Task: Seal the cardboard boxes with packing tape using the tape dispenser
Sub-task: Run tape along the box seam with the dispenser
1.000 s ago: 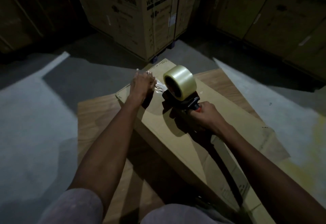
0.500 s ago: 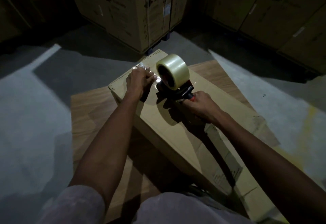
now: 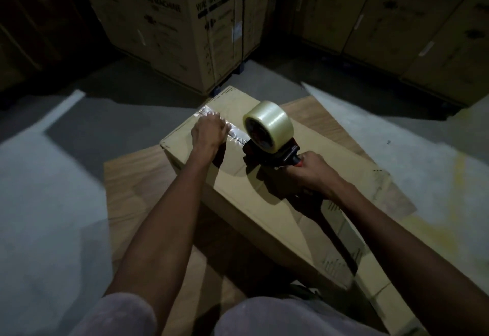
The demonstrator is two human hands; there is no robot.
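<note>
While the long cardboard box (image 3: 264, 195) lies on a wooden board (image 3: 137, 192), left hand (image 3: 209, 134) pressing the clear tape strip (image 3: 235, 134) flat near its far end, right hand (image 3: 312, 171) gripping the tape dispenser (image 3: 270, 134) handle (roll upright), dispenser touching the box top.

Tape dispenser (image 3: 267, 134) with clear roll stands on long cardboard box (image 3: 264, 203), tape (image 3: 235, 134) stuck.

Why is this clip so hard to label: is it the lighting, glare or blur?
Head view: dim overall, one pool of light on the long cardboard box; hard shadows fall from the left hand and tape dispenser; glare whitens the laid tape strip; stacked boxes behind are dark, bowed by the wide lens.
</note>
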